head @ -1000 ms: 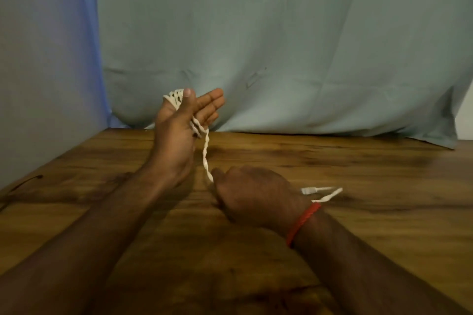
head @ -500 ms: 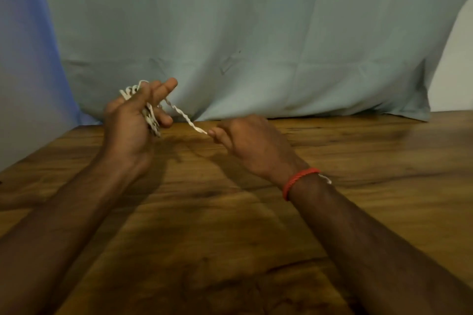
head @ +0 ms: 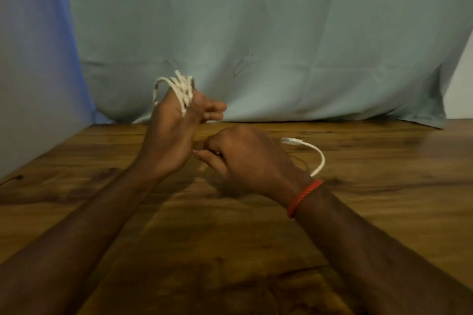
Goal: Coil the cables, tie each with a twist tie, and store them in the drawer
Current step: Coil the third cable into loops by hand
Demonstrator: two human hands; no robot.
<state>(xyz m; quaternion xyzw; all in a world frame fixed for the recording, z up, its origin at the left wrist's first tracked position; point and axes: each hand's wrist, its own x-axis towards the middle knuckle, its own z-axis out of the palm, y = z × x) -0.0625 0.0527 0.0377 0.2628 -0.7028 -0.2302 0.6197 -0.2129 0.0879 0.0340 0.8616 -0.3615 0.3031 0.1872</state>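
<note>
Now I see the white cable (head: 182, 91) looped round the left hand (head: 174, 133), fingers straight, at ten o'clock from the right hand (head: 248, 161), whose curled fingers pinch it; the plug end (head: 289, 140) arcs out at three o'clock above the table (head: 371, 207).

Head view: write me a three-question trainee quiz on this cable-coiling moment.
1. True or false: the white cable is looped round the left hand.
2. The red wristband sits on: A) the left wrist, B) the right wrist, C) the wooden table.
3. Fill in: the cable's connector end shows just past the ___.
Key: 1 true; 2 B; 3 right hand.
</note>
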